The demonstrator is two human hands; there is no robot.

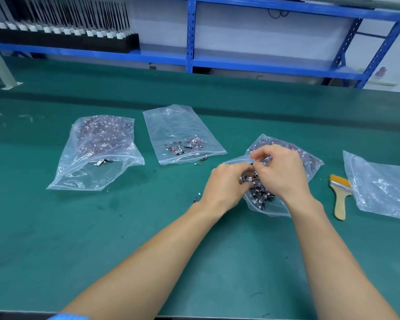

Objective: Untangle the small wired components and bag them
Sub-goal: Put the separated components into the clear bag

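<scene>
The tangle (260, 190) of wired components lies on a bag (310, 160) right of centre on the mat (102, 227). The left hand (224, 183) and right hand (280, 172), fingers curled, each pinch its top wires. A brush (340, 197) lies beside the bag.

brush (340, 199), blue shelving (191, 31), possibly racked antennas (62, 21)

No legible txt, labels, brand names or nos. anywhere in view. Small pink-red patch (382, 72) just right of the blue rack (191, 33), low on the wall, is too blurred to tell whether it carries any print.
</scene>
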